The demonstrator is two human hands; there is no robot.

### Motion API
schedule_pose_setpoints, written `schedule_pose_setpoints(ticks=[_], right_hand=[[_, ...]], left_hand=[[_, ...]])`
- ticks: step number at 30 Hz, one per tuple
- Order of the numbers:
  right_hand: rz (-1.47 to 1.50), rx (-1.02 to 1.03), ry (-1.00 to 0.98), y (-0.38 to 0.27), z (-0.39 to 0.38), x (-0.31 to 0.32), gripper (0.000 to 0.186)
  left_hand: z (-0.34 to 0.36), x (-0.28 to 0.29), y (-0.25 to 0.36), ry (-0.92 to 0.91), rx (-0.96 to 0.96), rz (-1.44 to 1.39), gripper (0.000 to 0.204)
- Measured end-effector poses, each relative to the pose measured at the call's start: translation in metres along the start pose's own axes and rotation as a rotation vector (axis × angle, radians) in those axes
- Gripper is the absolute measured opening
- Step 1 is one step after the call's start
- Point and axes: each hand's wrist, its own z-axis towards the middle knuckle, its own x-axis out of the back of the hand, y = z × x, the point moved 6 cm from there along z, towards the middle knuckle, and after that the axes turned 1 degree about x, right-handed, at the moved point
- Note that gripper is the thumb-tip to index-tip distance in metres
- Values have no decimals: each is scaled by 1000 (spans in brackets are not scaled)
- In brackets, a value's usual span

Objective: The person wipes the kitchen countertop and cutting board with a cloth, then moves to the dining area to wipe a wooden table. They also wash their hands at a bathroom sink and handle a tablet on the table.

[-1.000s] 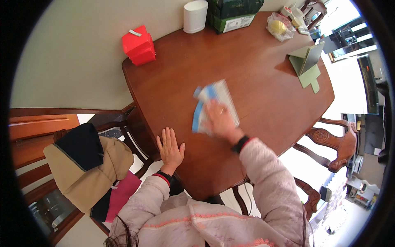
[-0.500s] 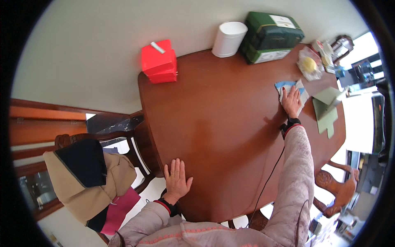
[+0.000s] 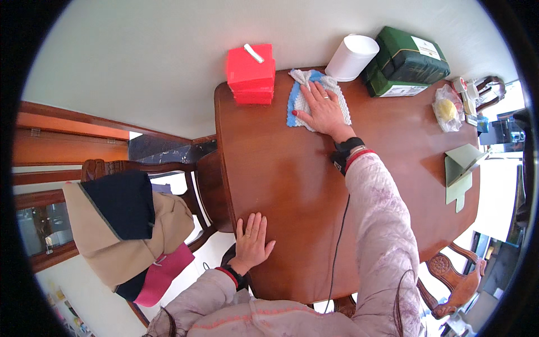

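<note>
My right hand (image 3: 327, 111) lies spread on a blue and white cloth (image 3: 298, 105), pressing it to the wooden table (image 3: 286, 185) near its far edge. The cloth is bunched at its far corner, between a stack of red boxes (image 3: 250, 78) and a white oval bin (image 3: 352, 58). At the table's near left edge my left hand (image 3: 252, 242) rests flat, fingers stretched out, holding nothing. A dark cord (image 3: 338, 247) trails from my right wrist toward the near edge.
A green carton (image 3: 407, 59) stands beside the bin. Farther right are a plastic bag with something yellow (image 3: 447, 109) and a pale green folding stand (image 3: 461, 174). A coat (image 3: 95, 213) hangs over a chair at the left; a carved chair (image 3: 455, 275) stands at the right.
My right hand and the cloth have swept left across the table, from beside the green stand to near the white bin. My left hand stays on the table's edge. The view has shifted slightly.
</note>
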Motion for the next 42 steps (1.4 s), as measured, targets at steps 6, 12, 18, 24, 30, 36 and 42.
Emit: schedule_pose_setpoints(ticks=[6, 12, 18, 24, 30, 36, 42], right_hand=[[45, 285, -52, -66, -50, 4, 76], [79, 353, -137, -146, -122, 7, 76], [160, 375, -157, -246, -203, 10, 71], [394, 451, -263, -352, -324, 17, 46], [1366, -313, -324, -361, -423, 66, 42], [1068, -1020, 695, -156, -454, 111, 36], [-125, -770, 134, -104, -295, 35, 45]], left_hand=[[0, 6, -2, 7, 8, -36, 77], [-7, 4, -8, 111, -9, -164, 73], [-16, 11, -23, 432, -19, -454, 62], [-34, 8, -66, 576, 261, -633, 51], [-28, -16, -95, 388, 437, -767, 55], [-14, -28, -80, 328, 531, -934, 56], [-17, -32, -78, 393, 520, -797, 54]])
